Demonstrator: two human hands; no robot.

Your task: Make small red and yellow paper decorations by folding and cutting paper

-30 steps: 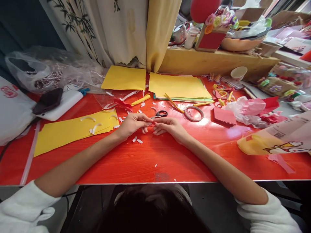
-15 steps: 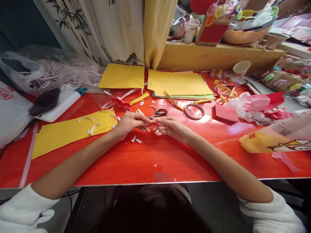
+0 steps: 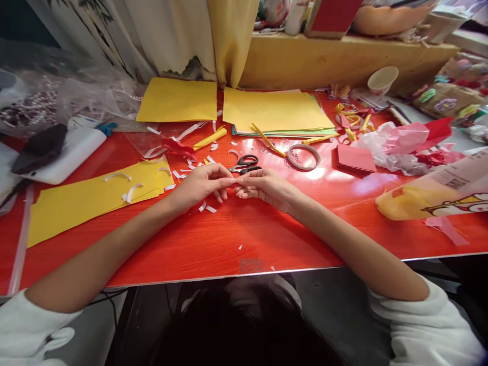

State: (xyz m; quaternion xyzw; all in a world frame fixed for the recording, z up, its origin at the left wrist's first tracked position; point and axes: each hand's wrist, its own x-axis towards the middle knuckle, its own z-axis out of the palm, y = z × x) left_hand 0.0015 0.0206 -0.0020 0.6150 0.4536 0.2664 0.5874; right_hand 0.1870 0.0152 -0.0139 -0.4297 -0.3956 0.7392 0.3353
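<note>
My left hand (image 3: 204,185) and my right hand (image 3: 269,188) meet fingertip to fingertip above the red table (image 3: 198,244). Both are closed in a pinch on a small piece of red paper (image 3: 231,186), mostly covered by the fingers. Just behind the fingertips lie black-handled scissors (image 3: 247,160). White paper scraps (image 3: 210,209) are scattered around my left hand. Farther back are a narrow roll of tape (image 3: 304,157) and a rolled yellow paper stick (image 3: 210,138). A stack of red paper squares (image 3: 355,157) sits to the right of my right hand.
Yellow strips (image 3: 91,198) lie at left, yellow sheets (image 3: 177,101) and a paper stack (image 3: 274,109) at the back. Crumpled pink paper (image 3: 406,142), a drink cup on its side (image 3: 430,198) and a white paper cup (image 3: 382,80) are at right. A power bank-like white object (image 3: 68,157) is at left.
The fingertips have come closer together, and less of the red paper shows between them. My view has tilted down, so the table's contents appear higher in the picture.
</note>
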